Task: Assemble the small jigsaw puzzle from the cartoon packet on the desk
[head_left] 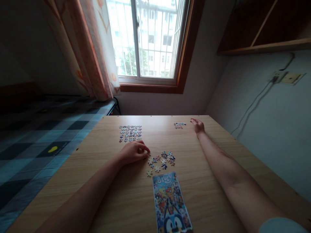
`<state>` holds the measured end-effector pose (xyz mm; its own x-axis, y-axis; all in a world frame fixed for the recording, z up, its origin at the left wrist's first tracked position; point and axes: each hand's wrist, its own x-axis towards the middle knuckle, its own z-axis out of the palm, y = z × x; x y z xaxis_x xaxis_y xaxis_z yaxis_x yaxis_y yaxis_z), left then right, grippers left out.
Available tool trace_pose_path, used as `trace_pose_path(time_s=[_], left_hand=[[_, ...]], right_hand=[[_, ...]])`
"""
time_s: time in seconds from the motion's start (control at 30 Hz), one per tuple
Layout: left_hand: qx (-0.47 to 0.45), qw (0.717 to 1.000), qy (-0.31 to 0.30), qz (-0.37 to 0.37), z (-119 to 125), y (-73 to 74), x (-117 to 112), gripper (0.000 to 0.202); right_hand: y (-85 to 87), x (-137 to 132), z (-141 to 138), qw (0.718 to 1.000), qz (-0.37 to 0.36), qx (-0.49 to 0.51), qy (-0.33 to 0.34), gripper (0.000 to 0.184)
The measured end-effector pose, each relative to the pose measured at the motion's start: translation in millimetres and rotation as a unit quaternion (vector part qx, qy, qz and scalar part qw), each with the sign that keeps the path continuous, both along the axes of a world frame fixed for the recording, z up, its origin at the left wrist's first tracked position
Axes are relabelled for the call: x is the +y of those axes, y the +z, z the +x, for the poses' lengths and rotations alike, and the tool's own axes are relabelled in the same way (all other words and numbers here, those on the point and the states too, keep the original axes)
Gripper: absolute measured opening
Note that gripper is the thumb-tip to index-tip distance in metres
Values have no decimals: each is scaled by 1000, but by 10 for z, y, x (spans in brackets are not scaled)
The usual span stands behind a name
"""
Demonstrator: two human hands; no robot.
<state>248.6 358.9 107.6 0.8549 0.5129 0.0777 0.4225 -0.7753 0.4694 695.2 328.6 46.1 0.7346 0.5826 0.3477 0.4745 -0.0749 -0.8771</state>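
My left hand (134, 151) rests on the table at the left of a loose heap of jigsaw pieces (164, 160). Its thumb and index finger close around a small puzzle piece (149, 154) at the heap's edge. Farther off, my right hand (198, 126) is at the right of two short rows of puzzle pieces (179, 124). Its fingertips are pressed together; whatever is between them is too small to make out. A larger grid of laid-out pieces (131, 132) lies beyond my left hand. Nearest me is a picture sheet marked "Bluey" (170, 200).
The wooden table (116, 200) ends at a far edge below a barred window (155, 42). A bed with checked cloth (55, 129) stands along the left. On the right wall are a socket with a cable (279, 77) and a wooden shelf (264, 47).
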Motion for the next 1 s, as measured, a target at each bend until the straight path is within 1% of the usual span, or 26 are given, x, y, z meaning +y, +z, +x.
trace_pose_path(time_s=[0.17,0.3,0.43,0.57,0.67,0.77,0.87,0.93,1.0], left_hand=[[-11,1000,-9,-21,5,-8,17,18],[-27,999,-10,-35,12,-2,15,14],[-19,999,-4,-37,13,7,7,24],[-12,999,-15,-29,14,25,-9,16],[-23,999,-14,-37,13,10,-10,14],[-38,998,-11,-41,7,-33,5,13],[-39,998,-2,-41,4,-56,10,19],[-33,999,2,-33,11,-51,-1,21],[-28,999,2,-18,24,-42,-17,18]], right_hand=[[-13,-107,-98,998,-40,-45,-36,34],[19,-193,-199,993,-50,-87,-63,34],[83,-240,-283,988,-36,-133,-67,36],[135,-271,-343,982,-11,-178,-58,36],[178,-295,-409,978,8,-205,-46,35],[271,-319,-571,970,28,-241,-9,31],[422,-348,-891,950,56,-300,69,28],[518,-372,-1180,937,62,-316,138,24],[572,-402,-1488,910,54,-332,243,20]])
